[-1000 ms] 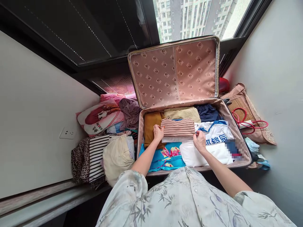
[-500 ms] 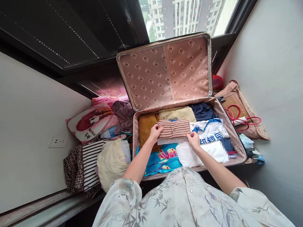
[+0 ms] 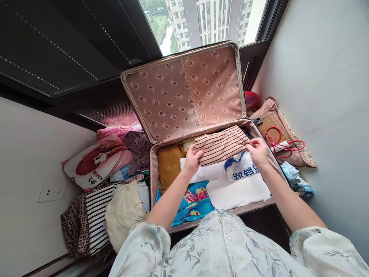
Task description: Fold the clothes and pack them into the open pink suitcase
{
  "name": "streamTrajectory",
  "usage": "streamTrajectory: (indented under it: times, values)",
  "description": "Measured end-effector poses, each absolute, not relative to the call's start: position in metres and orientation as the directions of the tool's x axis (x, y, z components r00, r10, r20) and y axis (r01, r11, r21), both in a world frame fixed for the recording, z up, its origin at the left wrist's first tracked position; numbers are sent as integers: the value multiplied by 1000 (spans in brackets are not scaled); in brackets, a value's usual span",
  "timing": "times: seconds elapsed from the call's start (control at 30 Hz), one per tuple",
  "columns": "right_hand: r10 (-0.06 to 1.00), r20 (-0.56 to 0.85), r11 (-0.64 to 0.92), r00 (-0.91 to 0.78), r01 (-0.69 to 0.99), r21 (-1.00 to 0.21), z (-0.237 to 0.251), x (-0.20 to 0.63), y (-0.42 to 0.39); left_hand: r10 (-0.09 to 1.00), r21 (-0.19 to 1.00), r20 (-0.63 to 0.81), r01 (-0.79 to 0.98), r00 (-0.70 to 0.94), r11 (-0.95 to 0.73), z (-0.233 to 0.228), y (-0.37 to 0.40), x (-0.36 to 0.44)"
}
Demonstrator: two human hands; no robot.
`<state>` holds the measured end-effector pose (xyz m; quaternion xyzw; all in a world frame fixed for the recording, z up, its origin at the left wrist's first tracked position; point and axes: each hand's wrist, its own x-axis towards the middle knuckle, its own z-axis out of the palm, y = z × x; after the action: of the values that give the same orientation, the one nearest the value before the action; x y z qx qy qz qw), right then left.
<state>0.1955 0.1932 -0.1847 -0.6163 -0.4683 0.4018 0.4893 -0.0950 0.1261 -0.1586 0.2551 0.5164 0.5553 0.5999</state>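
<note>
An open suitcase point(image 3: 154, 169) with a pink patterned lid point(image 3: 184, 92) stands propped against the window. A folded brown-striped garment point(image 3: 220, 144) is held above the packed clothes. My left hand point(image 3: 192, 158) grips its left end. At its right end, my right hand point(image 3: 258, 152) pinches the edge. Below it lie a white shirt with blue lettering point(image 3: 240, 171), a white folded piece point(image 3: 236, 192), a mustard garment point(image 3: 168, 165) and a turquoise floral cloth point(image 3: 191, 202).
Left of the suitcase is a pile: a cartoon-print pillow point(image 3: 95, 161), a mauve cloth point(image 3: 140, 148), a black-and-white striped garment point(image 3: 96, 215), a cream bundle point(image 3: 123, 213). A brown bag with red handles point(image 3: 281, 138) leans by the right wall. A wall socket point(image 3: 50, 192) sits at left.
Both hands lifted the striped garment off the stack and carried it toward the suitcase's back right, uncovering the white shirt. The view shifted left.
</note>
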Motion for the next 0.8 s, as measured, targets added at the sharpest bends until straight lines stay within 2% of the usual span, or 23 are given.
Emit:
streamTrajectory:
  times: [0.07,0.13,0.17,0.2,0.27,0.33,0.43,0.53,0.67,0.8]
  values:
    - [961,17,-100,276,404,-909,-190,226,208,907,902,-384,-281,-173,329,-176,149,-70]
    - [964,88,-98,251,642,-760,-198,247,211,882,917,-388,-13,-266,400,-194,165,-48]
    - [971,124,-68,202,738,-672,-203,253,208,893,905,-336,161,-298,395,-202,170,-39]
    - [979,153,-21,137,808,-589,-208,256,203,920,873,-257,338,-295,352,-209,171,-31]
    - [985,173,75,7,882,-465,-217,251,190,981,755,-95,630,-171,183,-219,170,-18]
    - [987,143,128,-77,909,-396,-226,237,181,1000,601,-17,799,1,10,-226,168,-7]
    - [986,65,165,-152,925,-343,-244,213,183,983,416,-40,898,177,-145,-240,171,4]
    - [982,8,182,-191,924,-335,-271,199,199,958,320,-132,926,255,-202,-262,181,10]
    - [984,-13,160,-176,920,-359,-305,196,212,942,244,-193,943,274,-224,-288,189,14]
    - [983,31,179,-182,907,-380,-317,197,213,946,237,-180,945,269,-224,-296,191,16]
